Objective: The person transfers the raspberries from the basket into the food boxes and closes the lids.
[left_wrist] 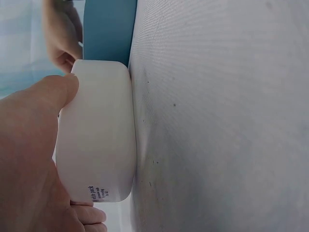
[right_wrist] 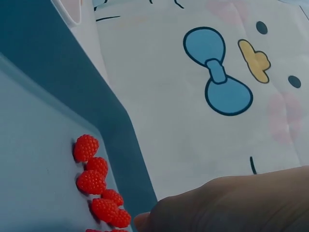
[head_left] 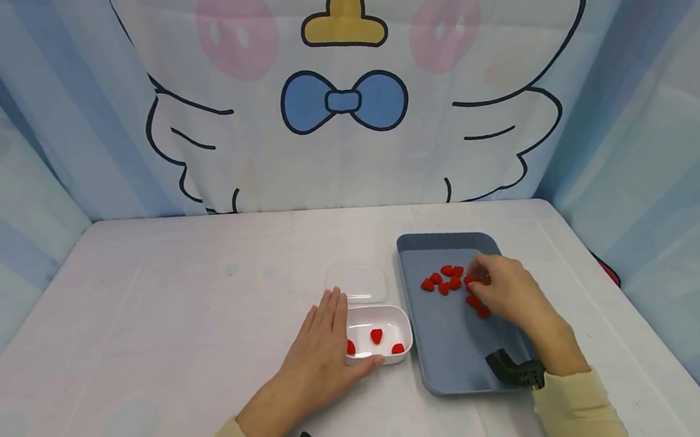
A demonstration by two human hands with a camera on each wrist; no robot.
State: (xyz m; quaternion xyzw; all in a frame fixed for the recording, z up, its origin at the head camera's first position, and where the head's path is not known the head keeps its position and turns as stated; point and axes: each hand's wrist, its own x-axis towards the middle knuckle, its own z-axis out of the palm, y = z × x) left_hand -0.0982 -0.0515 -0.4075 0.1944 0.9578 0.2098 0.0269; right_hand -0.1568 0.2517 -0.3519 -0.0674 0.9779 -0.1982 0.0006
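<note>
Though many, raspberries (head_left: 455, 283) at right fingers (head_left: 486, 264).

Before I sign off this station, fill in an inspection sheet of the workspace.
Surface: white table, small dark specks visible in the left wrist view.
Job's things: white container with three red raspberries visible inside; blue-grey tray to its right, holding more raspberries; clear lid-like piece beyond the container.
Clutter: dark-edged red item past the table's right edge, kind unclear.
Hands: left hand against the container, fingers straight; right hand over the tray, fingertips at a raspberry, grip unclear; black device at each wrist.
Cables: nothing seen.
Surroundings: cartoon backdrop behind the table; blue-and-white curtains on both sides.
</note>
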